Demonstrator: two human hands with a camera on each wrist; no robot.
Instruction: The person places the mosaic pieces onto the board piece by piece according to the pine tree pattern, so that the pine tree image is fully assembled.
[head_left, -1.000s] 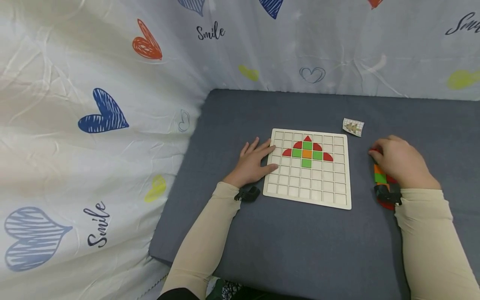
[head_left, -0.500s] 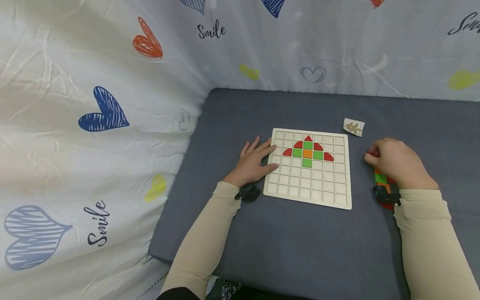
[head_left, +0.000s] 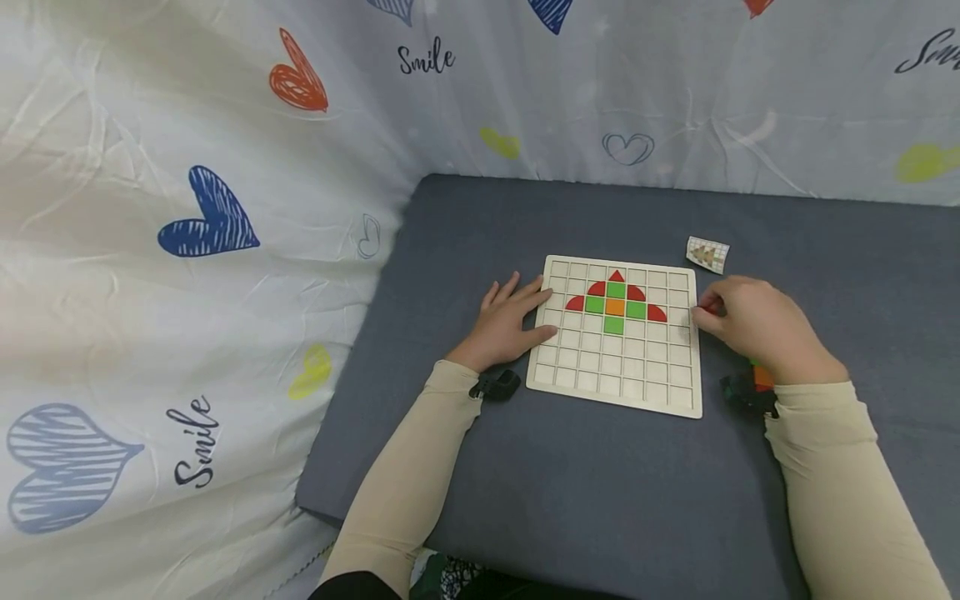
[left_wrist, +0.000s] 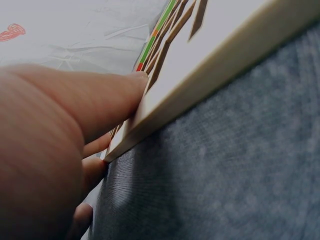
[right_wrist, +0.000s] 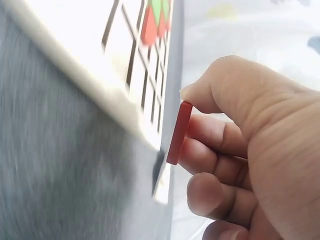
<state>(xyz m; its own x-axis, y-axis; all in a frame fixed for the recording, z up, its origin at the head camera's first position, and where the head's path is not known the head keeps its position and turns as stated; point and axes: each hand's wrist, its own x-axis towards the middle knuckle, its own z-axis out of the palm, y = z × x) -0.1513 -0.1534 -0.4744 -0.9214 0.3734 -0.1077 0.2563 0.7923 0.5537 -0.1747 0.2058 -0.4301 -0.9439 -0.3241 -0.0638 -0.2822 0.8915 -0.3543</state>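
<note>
A pale gridded puzzle board [head_left: 577,367] lies on the grey table, with red, green and orange tiles [head_left: 614,307] set in its upper middle. My left hand [head_left: 506,327] rests on the board's left edge, fingers spread and fairly straight; the left wrist view shows the thumb [left_wrist: 112,97] over the rim. My right hand [head_left: 765,325] is at the board's right edge. Between thumb and fingertips it pinches a thin red tile [right_wrist: 180,132], seen edge-on in the right wrist view, so its outline is hidden.
A small printed card [head_left: 707,254] lies beyond the board's upper right corner. More tiles [head_left: 762,379], orange and green, are partly hidden under the right wrist. A white curtain [head_left: 337,142] printed with hearts borders the table at the left and back.
My right hand has lifted the red tile from the loose tiles and moved left with it to the board's edge. The left hand has stayed on the board.
</note>
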